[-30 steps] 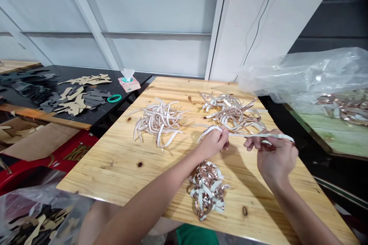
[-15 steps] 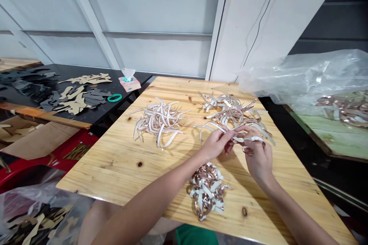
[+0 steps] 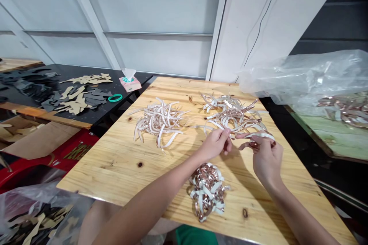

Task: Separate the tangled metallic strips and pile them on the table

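Observation:
My left hand is closed in a pinch on the end of a thin white strip in front of the back-right pile. A little to its right, my right hand is closed around a curved white and rose-gold strip, whose far part arcs over the fingers. Behind both hands lies a loose pile of white and shiny rose-gold strips. Below my left hand sits a tight heap of curled rose-gold and white strips. A pile of pale strips rests at the left.
All three piles lie on a wooden table. On the black table at left are beige and grey cut pieces, a green tape ring and a tissue box. Clear plastic sheeting covers more strips at right.
My right hand has moved right and slightly down with the strip, away from my left hand. My left hand has barely shifted, still pinching.

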Tool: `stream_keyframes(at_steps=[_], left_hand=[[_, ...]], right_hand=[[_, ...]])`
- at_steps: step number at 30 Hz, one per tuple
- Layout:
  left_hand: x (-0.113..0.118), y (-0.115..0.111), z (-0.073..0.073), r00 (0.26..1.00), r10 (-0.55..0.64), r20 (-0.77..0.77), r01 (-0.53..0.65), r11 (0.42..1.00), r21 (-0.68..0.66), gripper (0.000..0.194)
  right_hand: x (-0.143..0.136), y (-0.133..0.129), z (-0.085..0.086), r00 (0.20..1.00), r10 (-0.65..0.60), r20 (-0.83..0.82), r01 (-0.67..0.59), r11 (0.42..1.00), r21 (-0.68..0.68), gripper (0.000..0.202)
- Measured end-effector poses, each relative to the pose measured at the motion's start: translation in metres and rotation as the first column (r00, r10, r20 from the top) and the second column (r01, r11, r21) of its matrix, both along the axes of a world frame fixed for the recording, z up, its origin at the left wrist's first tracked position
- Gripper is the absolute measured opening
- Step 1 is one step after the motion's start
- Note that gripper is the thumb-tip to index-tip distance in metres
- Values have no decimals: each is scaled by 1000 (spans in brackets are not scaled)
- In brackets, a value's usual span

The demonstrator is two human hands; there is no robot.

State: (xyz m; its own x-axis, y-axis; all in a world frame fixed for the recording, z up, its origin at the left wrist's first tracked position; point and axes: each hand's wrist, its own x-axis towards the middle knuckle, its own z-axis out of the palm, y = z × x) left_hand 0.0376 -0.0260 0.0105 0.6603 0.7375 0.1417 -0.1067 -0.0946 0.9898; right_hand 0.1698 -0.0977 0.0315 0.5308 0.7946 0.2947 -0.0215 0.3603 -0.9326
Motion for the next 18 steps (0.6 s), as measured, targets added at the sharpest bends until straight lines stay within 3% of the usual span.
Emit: stream_keyframes(at_steps=[3, 7, 12, 15, 17, 18], left_hand=[[-2, -1, 4, 980, 198, -31, -194, 977, 91, 54], [-3, -8, 7, 954, 290, -70, -275, 946, 172, 55], [-1, 0, 3, 937, 345, -45, -340, 936, 92, 51], [-9, 20, 5, 855, 513, 75, -512, 858, -35, 47], [-16, 29, 9, 823, 552, 137, -558, 830, 3, 45], [-18, 30, 11, 841, 521, 145, -531, 847, 35, 45]], right_hand=[[-5, -1, -1, 997, 57, 50, -55, 998, -41, 14], [-8, 0, -2, 995, 76, 59, -75, 997, -13, 14], [-15, -5, -3, 997, 81, -2, -81, 995, 55, 18], [-21, -15, -3, 983, 173, -59, -165, 979, 117, 24], [-25, -18, -4, 969, 241, -48, -235, 967, 103, 21], [-26, -19, -5, 963, 267, -40, -263, 961, 82, 16]])
